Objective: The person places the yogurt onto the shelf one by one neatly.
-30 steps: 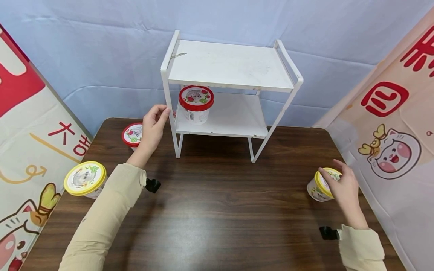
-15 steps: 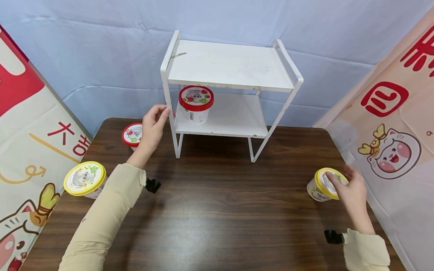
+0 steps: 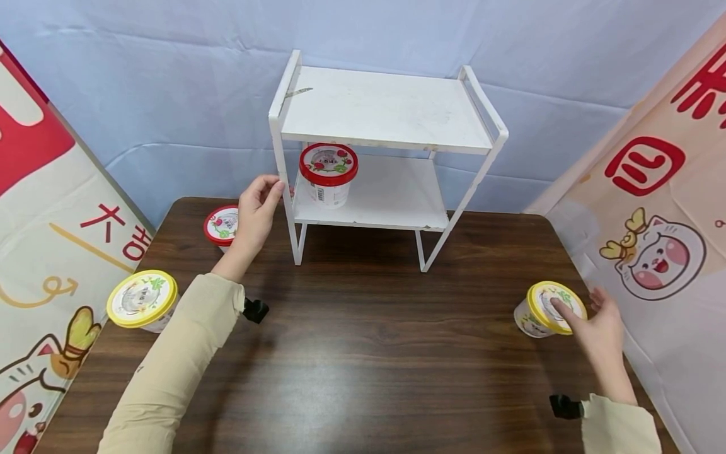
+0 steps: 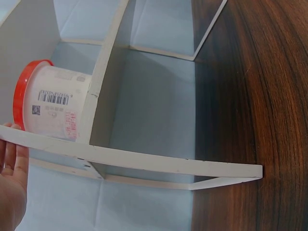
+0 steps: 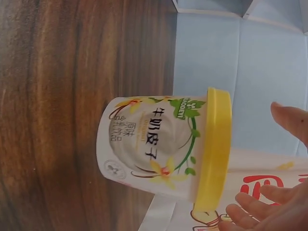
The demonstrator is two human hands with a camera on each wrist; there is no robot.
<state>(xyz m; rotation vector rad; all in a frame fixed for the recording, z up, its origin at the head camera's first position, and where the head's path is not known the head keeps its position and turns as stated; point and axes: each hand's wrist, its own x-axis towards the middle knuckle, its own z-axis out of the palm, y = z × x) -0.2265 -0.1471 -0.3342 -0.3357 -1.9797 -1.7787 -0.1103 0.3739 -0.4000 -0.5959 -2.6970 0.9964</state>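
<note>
Toward four o'clock, right hand (image 3: 604, 325) spread wide, thumb well off the fingers, nothing held; yellow-lidded tub (image 5: 161, 144) upright on the table (image 3: 363, 353), just off the thumb at the hand's ten o'clock. Sideways brush against that lid could tip it. Toward nine, left hand (image 3: 255, 214) at a post (image 4: 168, 165) of the white rack (image 3: 386, 107); can't tell whether it grips. Careless tug there could jostle the red-lidded tub (image 3: 331, 193) on the lower shelf, at eleven.
</note>
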